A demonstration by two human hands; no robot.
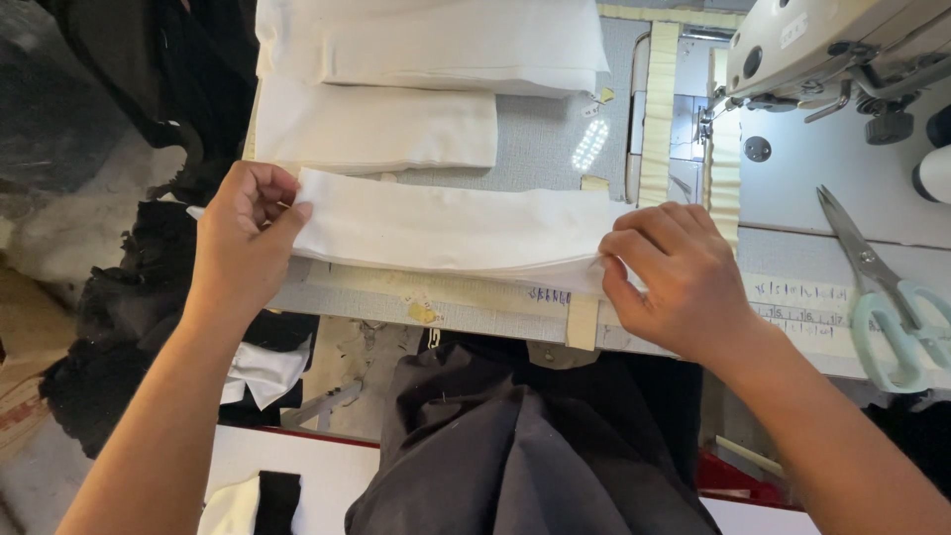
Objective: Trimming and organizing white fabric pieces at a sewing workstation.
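Both hands held a long strip of folded white fabric [456, 230] stretched flat across the near edge of the sewing counter [555, 149]. On the strip's far left end, the left hand [243, 238] was pinching the cloth between thumb and curled fingers; at the right end, the right hand [674, 282] was nipping the lower corner, where several layered edges showed, with its fingers pressed together.

Just behind the strip lay 2 more stacks of white fabric: a shorter folded piece [376, 129] and, beyond it, a larger pile [436, 45] at the counter's far edge. To the right stood a white sewing machine [842, 50], its needle area well apart from the strip, and a pair of scissors with pale green handles [887, 297] lay on the counter near the right hand. Pale tape guides [659, 109] ran across the counter in front of the machine. Dark cloth [525, 446] covered the person's lap below.

Judged from this moment, the step in hand appeared to be aligning and squaring the strip's layers before stitching. A next move would seemingly call for keeping both ends pinched so the edges stayed matched while the piece went rightward toward the machine.
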